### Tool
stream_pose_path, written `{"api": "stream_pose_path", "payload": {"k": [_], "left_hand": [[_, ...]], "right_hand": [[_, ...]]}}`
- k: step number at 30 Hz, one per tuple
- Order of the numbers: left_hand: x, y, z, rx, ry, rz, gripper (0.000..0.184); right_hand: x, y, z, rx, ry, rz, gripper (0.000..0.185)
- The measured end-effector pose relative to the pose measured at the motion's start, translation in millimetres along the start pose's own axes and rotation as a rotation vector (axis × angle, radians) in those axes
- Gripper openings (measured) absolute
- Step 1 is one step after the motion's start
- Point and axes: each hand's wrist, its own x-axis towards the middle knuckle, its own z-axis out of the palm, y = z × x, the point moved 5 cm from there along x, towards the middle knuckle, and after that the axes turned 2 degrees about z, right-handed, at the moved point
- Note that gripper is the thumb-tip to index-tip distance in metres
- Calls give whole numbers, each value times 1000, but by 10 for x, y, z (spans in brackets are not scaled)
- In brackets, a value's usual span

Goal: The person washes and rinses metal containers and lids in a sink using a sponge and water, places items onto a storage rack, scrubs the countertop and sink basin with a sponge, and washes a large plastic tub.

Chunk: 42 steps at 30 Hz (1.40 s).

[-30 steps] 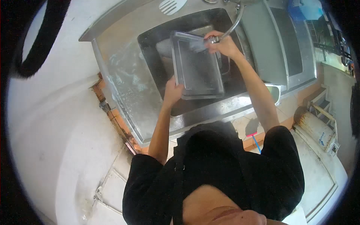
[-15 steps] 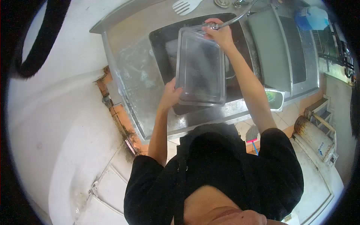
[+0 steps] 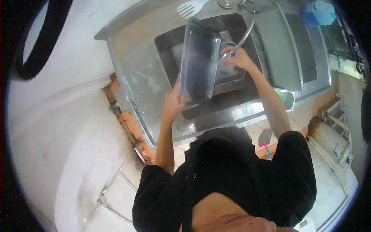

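A clear rectangular plastic container (image 3: 201,62) is tilted up over the sink (image 3: 164,46). My left hand (image 3: 175,101) grips its near left edge, thumb against the wall. To the right of the container, my right hand (image 3: 238,59) is closed around the spray head of a flexible metal hose (image 3: 248,33), pointing toward the container. Another container (image 3: 232,79) lies in the sink below my right hand, partly hidden by the raised one. The spray head itself is mostly covered by my fingers.
A white slotted turner (image 3: 191,7) lies at the sink's back edge. A grey panel (image 3: 276,50) stands right of the basin. Further right is a jug of blue liquid (image 3: 319,14). A small container with green contents (image 3: 286,98) sits by the front edge.
My right hand has drawn the spray head down and right, away from the container's top edge. The container has tilted more steeply and shifted slightly left.
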Motion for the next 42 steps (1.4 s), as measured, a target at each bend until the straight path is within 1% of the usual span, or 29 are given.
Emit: {"api": "stream_pose_path", "payload": {"k": [2, 3, 5, 6, 7, 9, 10, 11, 13, 16, 17, 18, 19, 20, 21, 24, 26, 28, 30, 31, 32, 33, 35, 36, 38, 39, 40, 41, 42], "left_hand": [[15, -25, 78, -8, 23, 50, 73], [66, -21, 78, -26, 31, 38, 70], [105, 64, 86, -85, 29, -40, 64], [115, 100, 100, -125, 23, -100, 60], [117, 3, 151, -174, 67, -52, 55], [75, -386, 353, -277, 155, 40, 45], [57, -444, 420, -349, 142, -36, 43], [27, -486, 485, -421, 133, -115, 41], [-49, -778, 600, -552, 65, -299, 40], [22, -1034, 832, -80, -255, -601, 50], [93, -841, 933, 207, -156, -459, 67], [198, -1104, 1303, 303, -78, -242, 77], [414, -660, 1407, 402, -239, -205, 76], [623, -684, 1763, 212, -230, -146, 70], [852, -702, 2102, 22, -218, -87, 65], [1450, -491, 2817, -562, -329, -63, 50], [1602, -394, 2985, -866, -318, -268, 48], [1509, -313, 2858, -987, -234, -462, 46], [1254, -185, 2516, -786, -351, -428, 43], [1037, -70, 2269, -389, -561, -143, 40], [801, 45, 2009, -13, -656, 187, 37], [532, 105, 1724, 233, -417, 532, 32], [255, 89, 1393, 495, -184, 796, 24], [250, 10, 1271, 526, -203, 726, 21], [339, -93, 857, 437, -152, 559, 15], [426, -50, 634, 304, -81, 462, 12], [486, 63, 419, 240, 113, 452, 8], [536, 76, 256, 129, 303, 314, 15], [581, 119, 149, 125, 344, 174, 19]], "right_hand": [[14, 37, -294, -122, 237, -130, 30], [-79, 58, -194, 64, 18, -72, 44], [-239, 136, -119, 239, -116, -24, 59], [-324, 167, -91, 324, -181, -4, 67], [-429, 176, -113, 242, -95, -92, 80], [-362, 998, 66, 46, 107, 35, 72], [-374, 1242, 140, 93, 124, 112, 66], [-391, 1481, 217, 142, 144, 187, 59], [-646, 1457, 475, 527, 57, 278, 43], [-999, 1065, 367, 430, 133, 366, 37], [-919, 1400, 334, 412, 222, 305, 35], [-947, 1496, 334, 316, 294, 306, 34], [-994, 1538, 314, 215, 367, 304, 34], [-1035, 1545, 292, 111, 438, 296, 33], [-1109, 1433, 286, -166, 606, 120, 32], [-1348, 898, 453, -99, 581, 277, 31], [-1395, 1201, 482, 48, 666, 194, 30], [-1394, 1533, 504, 206, 690, 176, 29], [-1336, 1759, 522, 363, 645, 202, 28], [-1309, 1862, 524, 442, 605, 237, 29], [-1235, 1946, 502, 522, 567, 268, 29], [-1161, 2002, 515, 601, 529, 297, 29], [-1180, 1426, 498, 743, 547, 344, 28], [-1132, 1206, 500, 813, 549, 362, 28], [-794, 1481, 441, 1396, -297, 110, 30], [-482, 1595, 370, 1444, -86, 51, 31], [-165, 1665, 309, 1479, 132, -12, 33], [38, 1726, 265, 1508, 355, -75, 34], [173, 1639, 371, 1688, 115, -207, 33]]}}
